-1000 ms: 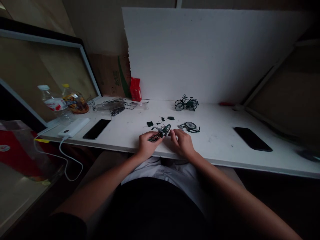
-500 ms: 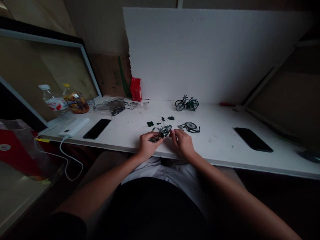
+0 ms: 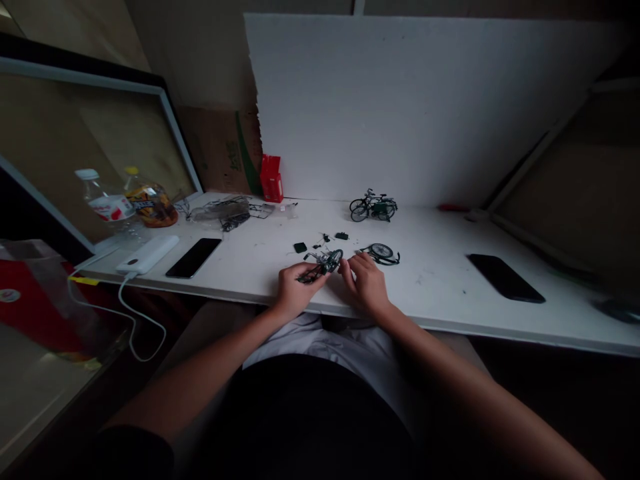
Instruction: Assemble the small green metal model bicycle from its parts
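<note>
My left hand (image 3: 295,289) is closed round a small model bicycle (image 3: 327,261), a dark frame with a spoked wheel tilted up toward the right. Close beside that wheel is my right hand (image 3: 366,280), its fingers curled and pinched together; whatever sits between the fingertips is too small to make out. Just beyond the right hand lies a loose wheel (image 3: 382,251) with curved dark parts around it. Behind the held model, a dark square piece (image 3: 300,247), a dark block (image 3: 342,236) and several tiny parts are scattered on the white table (image 3: 430,280).
Assembled model bicycles (image 3: 374,207) stand at the back. Phones lie left (image 3: 194,258) and right (image 3: 506,278). A white power bank (image 3: 149,255) with a cable, two bottles (image 3: 150,200), plastic-wrapped parts (image 3: 225,212) and a red box (image 3: 272,179) occupy the left side.
Both hands and the model bicycle stay nearly in place. The fingers of my right hand look slightly more curled, and the view has shifted a little.
</note>
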Demonstrator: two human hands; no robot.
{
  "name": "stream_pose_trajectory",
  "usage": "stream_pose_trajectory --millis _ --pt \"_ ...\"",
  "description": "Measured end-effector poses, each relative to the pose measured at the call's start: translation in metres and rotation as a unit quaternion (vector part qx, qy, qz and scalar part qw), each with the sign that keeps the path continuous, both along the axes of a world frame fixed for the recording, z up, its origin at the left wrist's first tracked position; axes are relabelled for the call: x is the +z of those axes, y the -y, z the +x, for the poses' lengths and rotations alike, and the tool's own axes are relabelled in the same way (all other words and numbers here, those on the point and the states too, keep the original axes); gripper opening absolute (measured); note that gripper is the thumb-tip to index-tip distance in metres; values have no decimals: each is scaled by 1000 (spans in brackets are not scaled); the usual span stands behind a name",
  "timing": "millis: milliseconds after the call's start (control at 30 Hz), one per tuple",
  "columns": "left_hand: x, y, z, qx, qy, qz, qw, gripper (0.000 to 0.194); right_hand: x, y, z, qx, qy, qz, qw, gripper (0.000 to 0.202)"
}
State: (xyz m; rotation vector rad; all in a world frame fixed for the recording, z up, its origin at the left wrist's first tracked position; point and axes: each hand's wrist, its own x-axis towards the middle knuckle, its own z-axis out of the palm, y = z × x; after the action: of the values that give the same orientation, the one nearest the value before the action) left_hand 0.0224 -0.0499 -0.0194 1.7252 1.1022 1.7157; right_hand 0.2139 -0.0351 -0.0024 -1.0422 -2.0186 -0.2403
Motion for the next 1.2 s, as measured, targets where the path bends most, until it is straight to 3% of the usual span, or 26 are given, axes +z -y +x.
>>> stream_pose_trajectory --millis 133,367,533,667,767,833,1000,1200 --pt "3 0 -1 13 0 5 1000 18 4 3 -1 21 -18 -4 1000 11" --pt "3 2 0 11 -28 31 999 15 -1 -1 -1 -5 12 -5 1000 34" --pt "4 2 0 26 -11 30 999 18 2 2 -1 21 -19 -15 999 17" --pt "5 3 -1 13 -29 37 999 18 -1 -1 0 16 -14 -25 999 27" --pt "5 3 -2 -8 -29 32 999 17 -3 -6 2 20 -69 -52 996 26" --pt "5 3 -3 -6 -23 28 999 18 -3 -8 4 41 -136 -65 988 23" --pt "3 2 -4 3 -29 33 999 23 0 -10 7 132 -204 -98 965 52" --pt "5 2 -5 4 -44 44 998 22 -4 -16 10 184 -195 -146 952 37"
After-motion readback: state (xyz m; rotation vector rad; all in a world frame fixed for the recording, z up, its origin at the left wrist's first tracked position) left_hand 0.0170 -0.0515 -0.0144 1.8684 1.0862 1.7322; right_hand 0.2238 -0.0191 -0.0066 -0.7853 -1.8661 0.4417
